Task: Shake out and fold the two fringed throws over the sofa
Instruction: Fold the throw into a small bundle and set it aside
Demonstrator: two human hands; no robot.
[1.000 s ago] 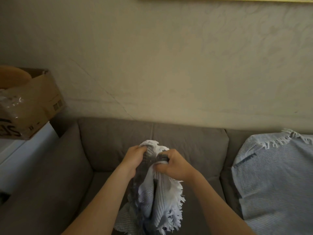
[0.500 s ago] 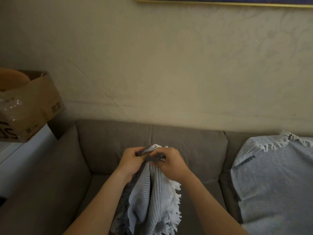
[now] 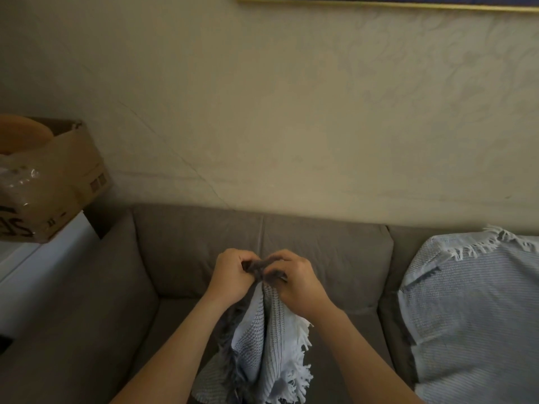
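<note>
I hold both hands up in front of the back cushions of the grey sofa. My left hand and right hand are close together, with their knuckles almost meeting. The fingers of each hand are curled tight, and both hands pinch the bunched top edge of the first throw. A tuft of dark fringe shows between the two grips.

The first throw hangs straight down from my hands between my forearms, gathered in vertical folds. Its weave is pale blue. White fringe runs down its right edge and darker fringe lies along its left side. Its lower end runs out of the bottom of the frame, so I cannot tell whether it touches the seat.

The second throw lies spread over the right end of the sofa, covering back cushion and seat. Its fringed edge is near the top of the backrest, and it is well apart from my hands.

To the left of the sofa arm, a cardboard box stands on a white surface. A gold-edged picture frame hangs on the wall above.
</note>
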